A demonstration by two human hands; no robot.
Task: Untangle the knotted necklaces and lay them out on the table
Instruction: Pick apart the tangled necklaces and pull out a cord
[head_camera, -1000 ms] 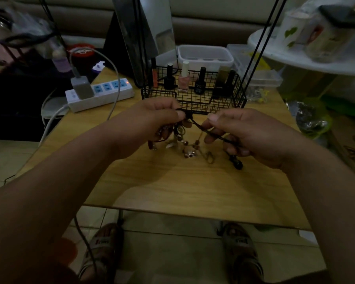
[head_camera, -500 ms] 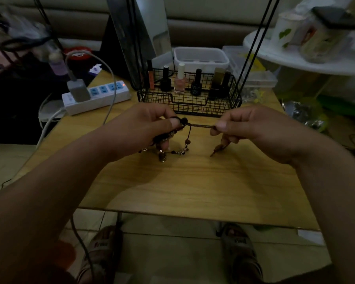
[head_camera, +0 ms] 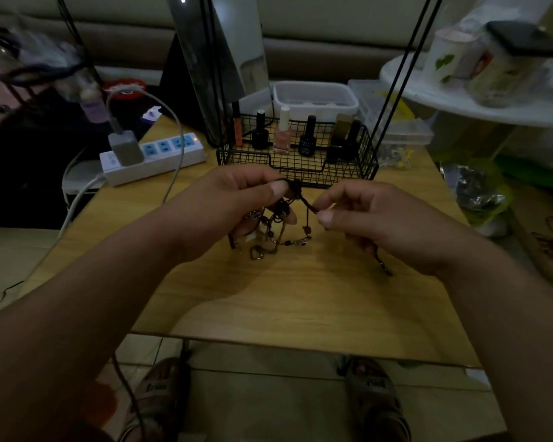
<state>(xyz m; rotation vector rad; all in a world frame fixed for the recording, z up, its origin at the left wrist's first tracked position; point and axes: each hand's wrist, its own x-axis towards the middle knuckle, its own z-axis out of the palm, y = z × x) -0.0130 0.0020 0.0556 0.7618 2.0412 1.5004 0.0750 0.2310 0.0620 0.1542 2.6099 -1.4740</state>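
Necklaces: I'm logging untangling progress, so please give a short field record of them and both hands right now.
necklaces: one tangled bunch hanging from the left hand over the table
left hand: pinches the dark knot
right hand: pinches a dark cord running from the knot
laid out: none yet
behind: wire basket of bottles

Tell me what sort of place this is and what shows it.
Most likely a living room at home, with a small beauty corner: a sofa runs behind the wooden table, which carries a wire basket of nail polish bottles and a power strip with a charger plugged in.
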